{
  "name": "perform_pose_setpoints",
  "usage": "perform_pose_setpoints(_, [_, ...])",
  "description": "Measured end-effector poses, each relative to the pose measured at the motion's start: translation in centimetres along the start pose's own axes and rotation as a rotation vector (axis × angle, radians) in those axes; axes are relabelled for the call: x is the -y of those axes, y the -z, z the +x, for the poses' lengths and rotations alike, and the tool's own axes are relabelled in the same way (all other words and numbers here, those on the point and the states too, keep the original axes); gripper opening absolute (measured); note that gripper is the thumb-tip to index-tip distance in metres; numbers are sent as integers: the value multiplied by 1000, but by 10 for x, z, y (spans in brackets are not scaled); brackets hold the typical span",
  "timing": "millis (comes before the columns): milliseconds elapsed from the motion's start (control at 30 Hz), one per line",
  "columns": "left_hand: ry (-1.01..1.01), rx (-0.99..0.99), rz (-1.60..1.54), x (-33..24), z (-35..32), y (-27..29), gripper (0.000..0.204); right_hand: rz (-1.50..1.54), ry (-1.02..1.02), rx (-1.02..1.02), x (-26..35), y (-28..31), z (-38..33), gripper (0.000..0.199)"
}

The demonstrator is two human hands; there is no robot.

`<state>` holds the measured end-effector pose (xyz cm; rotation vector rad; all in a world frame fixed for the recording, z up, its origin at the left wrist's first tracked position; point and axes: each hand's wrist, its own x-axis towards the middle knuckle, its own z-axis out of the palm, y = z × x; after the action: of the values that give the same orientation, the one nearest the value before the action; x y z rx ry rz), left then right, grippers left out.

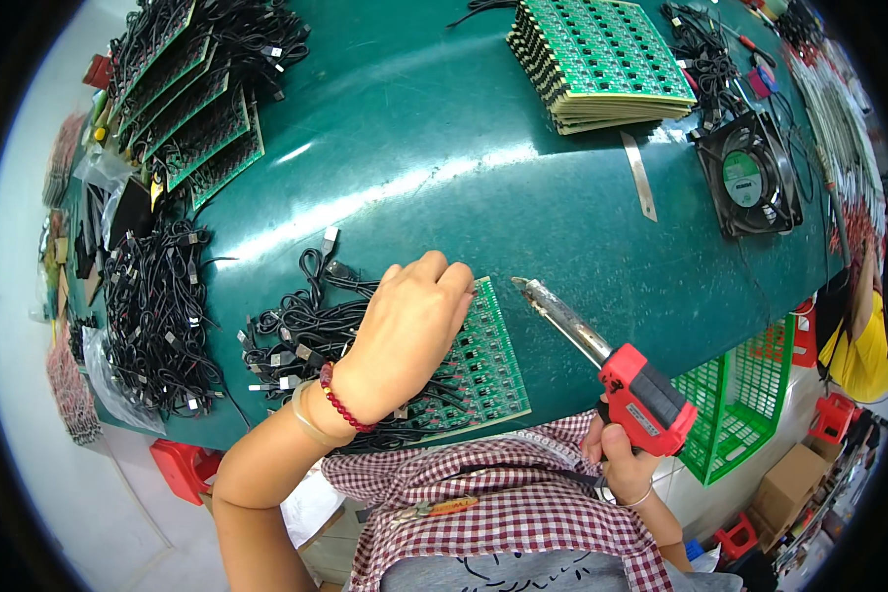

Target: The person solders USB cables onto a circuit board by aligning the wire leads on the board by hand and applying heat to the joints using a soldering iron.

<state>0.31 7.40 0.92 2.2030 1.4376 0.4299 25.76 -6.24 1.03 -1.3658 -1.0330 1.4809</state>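
My left hand [409, 331] lies fingers-down on a green circuit board panel [483, 365] at the near edge of the green table [444, 178]; whether it pinches a wire there is hidden. A red bead bracelet circles that wrist. Black cables [296, 340] with small plugs lie just left of the board and run under the hand. My right hand [617, 459] grips a red soldering gun [627, 385]. Its metal tip [523, 286] hovers just right of the board's far corner, not touching it.
A stack of green panels [602, 59] sits at the far right, with a black fan [755, 178] and a metal strip [639, 176] beside it. More panels [192, 109] and black cable bundles [158, 316] fill the left. A green basket [740, 400] hangs below the table's right edge.
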Motion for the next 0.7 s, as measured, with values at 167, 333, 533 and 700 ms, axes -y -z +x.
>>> perform_pose_setpoints(167, [0,25,10,5,5,-2,8,-18,-32,29,1,-3,0,37])
perform_pose_setpoints(333, [51,109,-122,12,14,1,7,-49,-15,106,-5,-2,0,34])
perform_pose_setpoints(533, [-26,145,-102,12,21,1,7,-46,-34,114,-4,-5,-1,29])
perform_pose_setpoints(700, [-6,136,-82,10,19,0,7,50,-178,93,-2,-5,-3,6])
